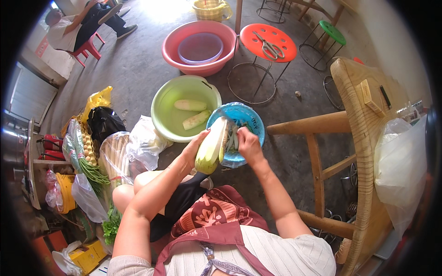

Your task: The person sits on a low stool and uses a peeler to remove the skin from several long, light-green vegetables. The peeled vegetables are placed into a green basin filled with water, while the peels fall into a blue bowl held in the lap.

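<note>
My left hand (193, 149) grips a large pale green gourd-like vegetable (209, 151), tilted over the rim of a blue plastic basket (253, 115). Its far part looks white and peeled, while green skin covers the near end. Over the basket, my right hand (249, 144) has its fingers curled together beside the vegetable; whether they hold a small tool cannot be seen. Greenish peel strips (233, 140) lie inside the basket, which has a clear plastic liner. Touching the basket on the left, a light green basin (160, 103) contains water and two pale peeled vegetables (190, 105).
Beyond stand a pink basin (169, 51) with a purple one inside, and a red stool (248, 34) bearing scissors (271, 48). A wooden table (359, 138) is at right. Bagged vegetables (115, 151) and an egg tray (89, 148) crowd the left. A person (69, 31) sits far left.
</note>
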`<act>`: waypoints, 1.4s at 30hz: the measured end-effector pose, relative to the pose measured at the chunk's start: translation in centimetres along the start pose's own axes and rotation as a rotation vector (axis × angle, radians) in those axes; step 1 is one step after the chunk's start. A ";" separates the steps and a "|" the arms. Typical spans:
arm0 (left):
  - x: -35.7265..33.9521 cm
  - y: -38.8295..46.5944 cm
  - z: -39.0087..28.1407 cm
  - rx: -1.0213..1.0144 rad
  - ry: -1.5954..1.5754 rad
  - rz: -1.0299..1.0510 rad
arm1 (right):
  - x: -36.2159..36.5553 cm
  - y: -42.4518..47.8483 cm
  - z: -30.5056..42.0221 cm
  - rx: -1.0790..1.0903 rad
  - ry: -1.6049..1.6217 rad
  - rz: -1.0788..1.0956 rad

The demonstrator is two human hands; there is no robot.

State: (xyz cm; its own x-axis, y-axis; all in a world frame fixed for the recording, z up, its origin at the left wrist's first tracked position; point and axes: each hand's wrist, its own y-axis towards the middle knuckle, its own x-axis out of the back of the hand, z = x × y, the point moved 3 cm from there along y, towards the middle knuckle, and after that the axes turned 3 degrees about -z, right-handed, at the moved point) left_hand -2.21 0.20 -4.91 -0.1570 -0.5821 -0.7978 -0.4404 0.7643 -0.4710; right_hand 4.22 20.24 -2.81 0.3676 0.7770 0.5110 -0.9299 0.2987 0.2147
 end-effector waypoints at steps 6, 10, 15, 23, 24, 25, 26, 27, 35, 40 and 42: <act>-2.6 -0.1 -0.2 0.071 0.038 0.051 | 1.7 0.0 -6.4 -0.397 -0.466 0.060; -2.5 0.0 -0.5 0.033 -0.102 0.049 | 2.6 -2.5 -4.1 -0.354 -0.260 -0.031; -1.7 -0.3 -1.1 -0.077 -0.106 -0.008 | 2.0 -5.5 4.5 -0.143 0.067 0.031; -1.2 0.5 0.0 -0.059 -0.155 -0.061 | 0.9 -4.9 6.6 0.306 -0.018 0.096; -1.8 0.6 0.0 -0.006 -0.185 -0.128 | 0.8 -4.2 5.5 0.298 -0.025 0.074; -1.1 0.6 0.0 -0.020 -0.136 -0.110 | 0.6 -3.4 5.0 0.294 -0.028 0.053; 0.3 0.7 0.0 -0.035 -0.088 -0.092 | 0.5 -2.6 4.7 0.283 -0.023 0.037; 1.3 0.8 -0.1 -0.048 -0.036 -0.073 | 0.1 -1.6 3.7 0.221 -0.033 0.033; -2.3 0.0 0.1 0.036 0.072 0.051 | 1.1 0.5 -6.8 -0.425 -0.445 0.040; -1.6 1.1 0.2 0.012 -0.009 0.051 | 0.8 -2.5 -3.5 -0.482 0.132 0.001; -1.9 0.8 0.2 0.019 0.048 0.042 | 0.0 -2.9 1.2 -0.475 0.296 0.013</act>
State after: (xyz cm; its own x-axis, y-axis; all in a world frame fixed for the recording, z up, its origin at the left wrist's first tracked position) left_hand -2.10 1.95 -3.77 -0.2177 -0.5620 -0.7980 -0.4155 0.7932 -0.4452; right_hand 6.93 18.72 -2.40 0.3996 0.8844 0.2411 -0.8637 0.4514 -0.2242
